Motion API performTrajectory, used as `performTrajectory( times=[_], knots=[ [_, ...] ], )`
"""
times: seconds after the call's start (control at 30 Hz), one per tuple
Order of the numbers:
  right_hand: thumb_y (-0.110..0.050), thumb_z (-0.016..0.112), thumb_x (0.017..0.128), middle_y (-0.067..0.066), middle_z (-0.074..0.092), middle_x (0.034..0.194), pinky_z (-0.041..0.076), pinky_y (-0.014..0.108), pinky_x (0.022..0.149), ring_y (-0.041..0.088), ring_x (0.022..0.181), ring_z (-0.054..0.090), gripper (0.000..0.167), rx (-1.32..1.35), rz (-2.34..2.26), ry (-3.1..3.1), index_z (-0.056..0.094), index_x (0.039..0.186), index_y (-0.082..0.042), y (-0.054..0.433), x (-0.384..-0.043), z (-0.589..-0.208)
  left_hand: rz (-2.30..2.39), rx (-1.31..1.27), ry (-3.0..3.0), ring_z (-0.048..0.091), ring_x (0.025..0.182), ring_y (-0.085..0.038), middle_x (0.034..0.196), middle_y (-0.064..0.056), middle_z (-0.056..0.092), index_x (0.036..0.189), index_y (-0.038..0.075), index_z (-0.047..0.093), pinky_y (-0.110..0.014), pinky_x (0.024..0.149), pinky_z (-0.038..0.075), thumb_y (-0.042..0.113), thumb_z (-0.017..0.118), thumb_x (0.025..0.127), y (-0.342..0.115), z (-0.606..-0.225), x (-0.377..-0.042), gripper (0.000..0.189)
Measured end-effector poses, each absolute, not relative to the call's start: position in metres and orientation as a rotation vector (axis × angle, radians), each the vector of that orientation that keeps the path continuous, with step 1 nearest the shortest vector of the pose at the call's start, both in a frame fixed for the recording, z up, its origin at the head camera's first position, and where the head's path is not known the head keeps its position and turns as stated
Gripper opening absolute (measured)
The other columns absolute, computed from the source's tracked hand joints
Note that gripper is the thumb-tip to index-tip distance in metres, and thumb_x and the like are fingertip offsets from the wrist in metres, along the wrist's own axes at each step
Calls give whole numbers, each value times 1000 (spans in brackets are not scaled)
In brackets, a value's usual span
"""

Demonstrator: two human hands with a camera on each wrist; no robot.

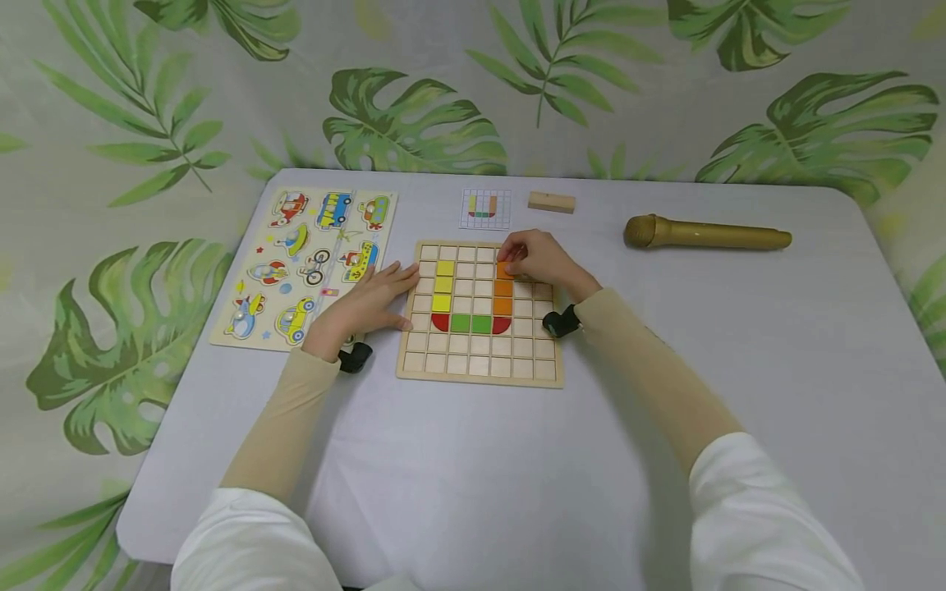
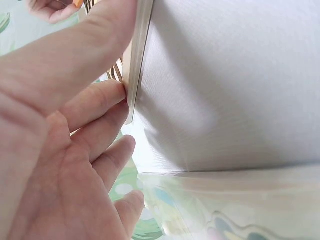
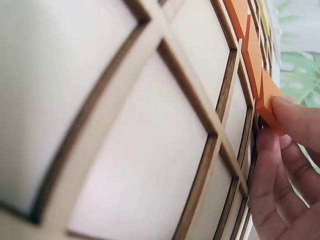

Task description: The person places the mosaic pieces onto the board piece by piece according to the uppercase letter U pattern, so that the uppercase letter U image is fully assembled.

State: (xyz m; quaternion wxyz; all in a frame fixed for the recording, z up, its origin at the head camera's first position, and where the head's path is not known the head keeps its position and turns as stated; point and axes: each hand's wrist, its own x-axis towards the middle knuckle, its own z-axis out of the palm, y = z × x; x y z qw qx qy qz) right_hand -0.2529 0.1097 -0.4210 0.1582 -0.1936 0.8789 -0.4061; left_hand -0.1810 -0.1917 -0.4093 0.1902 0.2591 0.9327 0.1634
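Note:
A wooden grid board (image 1: 479, 367) lies on the table, bearing a U of coloured tiles. Yellow tiles (image 1: 443, 286) form its left side, red corner tiles (image 1: 440, 322) and green tiles (image 1: 470, 323) its bottom, orange tiles (image 1: 502, 305) its right side. My right hand (image 1: 543, 261) pinches an orange tile (image 3: 270, 102) between thumb and fingers, tilted at the top of the orange column. With fingers extended, my left hand (image 1: 369, 302) touches the board's left edge; in the left wrist view its fingertips (image 2: 117, 92) meet that edge.
A vehicle picture puzzle (image 1: 269, 263) lies left of the board. Behind the board are a small pattern card (image 1: 485, 208) and a wooden block (image 1: 551, 203). A gold microphone (image 1: 709, 235) lies at the back right. The leaf-patterned cloth (image 1: 414, 123) stands behind the table.

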Motion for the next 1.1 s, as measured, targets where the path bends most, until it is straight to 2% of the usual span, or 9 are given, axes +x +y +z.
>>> performTrajectory(
  times=[0.27,0.53,0.87,1.1],
  knots=[
    [2,64,82,11,61,86,43,33,74,26,79,52,11,-595,-1105,2576,66,92,-1,107,-247,-417,469,740,2619,6,144,-33,158,-11,17,149,-1,29,-54,113,-4,26,75,82,-191,-409,-182,85],
    [0,65,84,14,63,92,46,37,80,28,85,56,11,-596,-1141,2594,65,95,1,117,-241,-415,457,751,2617,6,144,-33,158,-10,17,149,0,28,-53,113,-4,29,74,82,-189,-409,-184,86],
    [-7,62,91,16,64,102,46,37,75,28,92,59,18,-414,-1225,2677,63,107,0,169,-225,-410,409,726,2613,1,145,-31,159,-6,14,150,3,26,-52,113,-6,31,72,84,-189,-406,-183,86],
    [-2,60,92,22,60,114,48,46,84,35,102,57,23,-468,-1305,2849,60,114,6,215,-204,-404,398,725,2642,0,145,-31,158,-6,17,150,6,29,-57,112,-6,34,72,84,-191,-404,-182,84]
  ],
)
